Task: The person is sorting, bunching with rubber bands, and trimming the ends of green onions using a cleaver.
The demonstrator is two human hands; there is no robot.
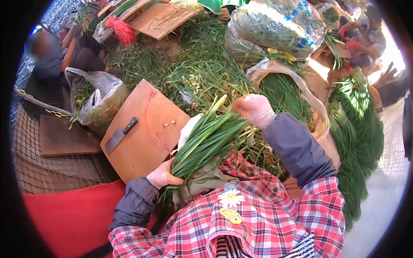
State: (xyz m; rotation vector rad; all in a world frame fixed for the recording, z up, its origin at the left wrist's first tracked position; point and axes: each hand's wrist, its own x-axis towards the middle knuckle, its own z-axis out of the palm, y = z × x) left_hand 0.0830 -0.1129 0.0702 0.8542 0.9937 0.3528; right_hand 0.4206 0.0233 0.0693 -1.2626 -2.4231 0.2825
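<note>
My left hand (165, 175), in a thin pale glove, is wrapped round the leafy lower end of a bunch of green chives (211, 139). The bunch lies slanted across my lap, its pale stalk ends pointing up and away. My right hand (257, 111), also gloved, is beside those stalk ends with its fingers curled together. What lies between its fingertips, if anything, I cannot make out. Left of the bunch, a cleaver (120, 135) with a black handle rests on a wooden board (146, 124), along with a red string (148, 118) and small cut bits.
Loose leaves (185, 64) cover the ground ahead. An open plastic bag of chives (284, 92) stands beyond my right hand, with stacked chives (357, 142) at the far right. A filled clear bag (101, 96) stands left. Other people sit at the upper left and upper right.
</note>
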